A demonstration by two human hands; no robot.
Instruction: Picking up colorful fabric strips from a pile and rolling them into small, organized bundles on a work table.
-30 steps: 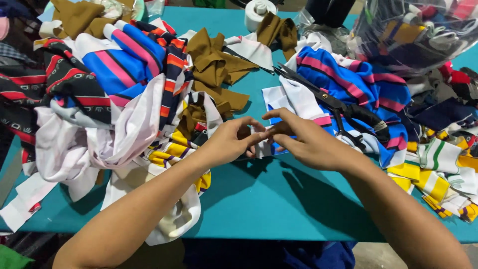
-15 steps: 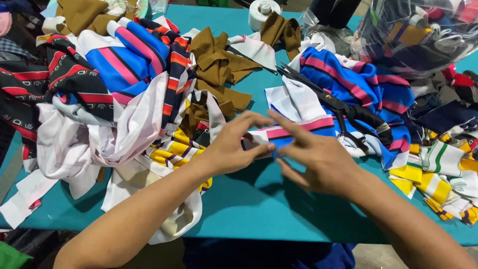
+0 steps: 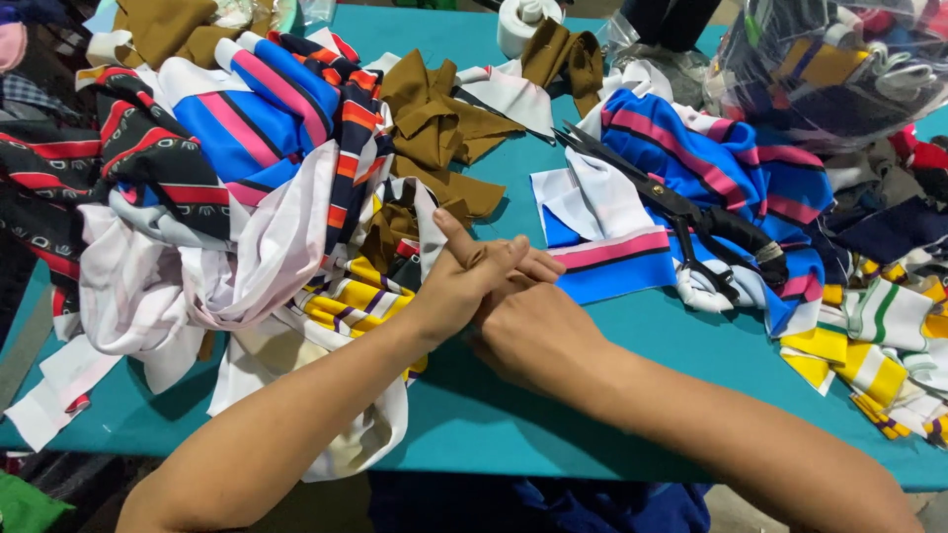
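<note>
My left hand (image 3: pixel 472 279) and my right hand (image 3: pixel 538 336) meet at the middle of the teal table (image 3: pixel 612 424), the left wrist crossed over the right hand. The left fingers lie stretched out, thumb raised, their tips touching the left edge of a flat cloth piece (image 3: pixel 604 259) striped blue, white and pink. My right hand lies knuckles-up under the left, and its fingertips are hidden. No cloth shows inside either hand.
Black scissors (image 3: pixel 681 209) lie on blue-and-pink striped cloth just right of the hands. A big heap of striped cloth (image 3: pixel 197 188) fills the left, brown pieces (image 3: pixel 434 123) the back. Yellow striped pieces (image 3: pixel 869 370), a clear plastic bag (image 3: pixel 829 69) and a white roll (image 3: pixel 523 20) are around.
The striped cloth piece that both hands held up now lies flat on the table. The hands have come together, the left crossing over the right.
</note>
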